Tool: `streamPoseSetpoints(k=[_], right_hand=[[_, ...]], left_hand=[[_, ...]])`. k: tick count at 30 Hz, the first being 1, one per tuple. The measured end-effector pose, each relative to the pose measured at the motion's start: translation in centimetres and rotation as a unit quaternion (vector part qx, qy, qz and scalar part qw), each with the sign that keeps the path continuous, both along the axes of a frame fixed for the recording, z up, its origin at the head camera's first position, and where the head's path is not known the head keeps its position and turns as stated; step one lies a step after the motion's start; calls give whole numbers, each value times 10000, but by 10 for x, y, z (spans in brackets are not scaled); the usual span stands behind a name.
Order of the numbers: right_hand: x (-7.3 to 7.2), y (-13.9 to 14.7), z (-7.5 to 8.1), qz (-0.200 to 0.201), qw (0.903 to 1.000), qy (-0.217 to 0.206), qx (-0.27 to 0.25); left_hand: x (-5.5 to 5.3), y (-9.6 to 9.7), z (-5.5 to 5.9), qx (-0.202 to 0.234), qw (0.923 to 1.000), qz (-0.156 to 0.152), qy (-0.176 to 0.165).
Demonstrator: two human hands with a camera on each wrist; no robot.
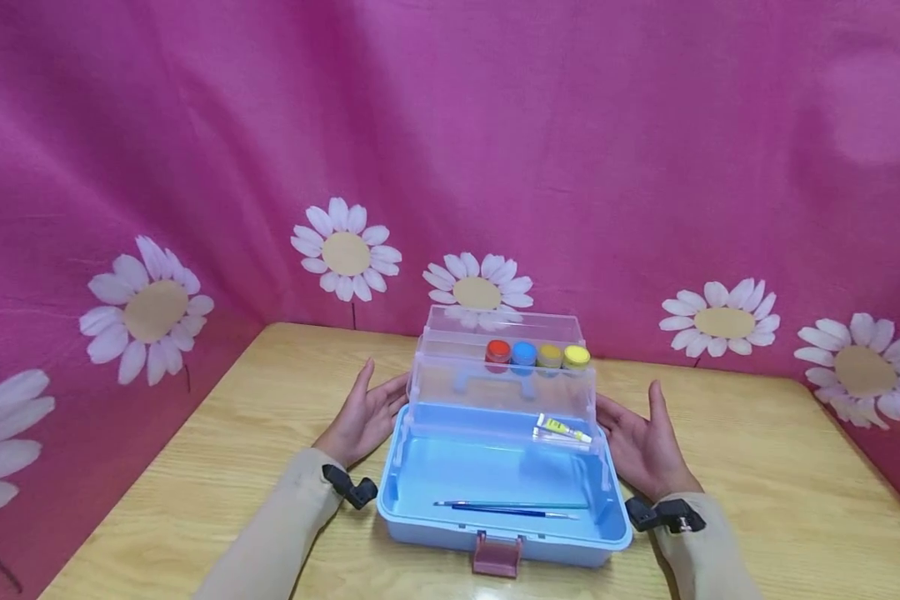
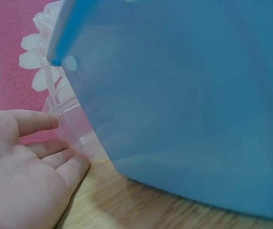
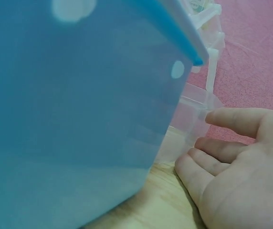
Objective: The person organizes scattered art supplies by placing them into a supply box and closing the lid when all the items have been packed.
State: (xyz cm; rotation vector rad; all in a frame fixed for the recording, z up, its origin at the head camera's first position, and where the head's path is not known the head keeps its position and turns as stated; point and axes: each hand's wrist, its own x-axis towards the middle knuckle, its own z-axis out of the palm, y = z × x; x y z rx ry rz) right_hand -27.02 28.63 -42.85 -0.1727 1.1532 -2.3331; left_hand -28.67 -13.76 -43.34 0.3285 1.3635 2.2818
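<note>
A blue plastic storage box stands with its lid folded back and its clear tiers raised. Two thin paintbrushes lie on its floor. A small yellow-labelled paint tube rests in the lower clear tray, and several paint jars, red, blue, ochre and yellow, line the upper one. On the left side, my left hand is spread with palm turned inward, fingertips right by the clear lid behind the box. My right hand mirrors it, its fingertips close to the lid's other end.
The wooden table carries the box near its front edge. A reddish clasp hangs down at the box's front. Behind and to both sides hangs a magenta cloth printed with white daisies.
</note>
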Motion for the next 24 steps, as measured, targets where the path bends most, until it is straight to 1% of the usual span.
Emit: streamPoseSetpoints(k=[3,9,15,17,21,24], right_hand=[[5,4,-1,68,9999,72,39],[0,6,-1,183,9997,174,-11],[1,6,-3,149,9998,101,-6],[1,6,-4,179,9997,158,8],[2,5,-3,222,9993,298,-10],[1,6,0,167,9994,290,35]], left_hand=[[2,5,-1,-92,9999,68,-66],[1,7,-2,-181,9997,101,154],[1,7,-5,-283,9995,38,163],[2,7,-5,-293,9994,38,205],[1,7,-4,-368,9989,189,208],[-2,9,-2,-443,9983,301,214]])
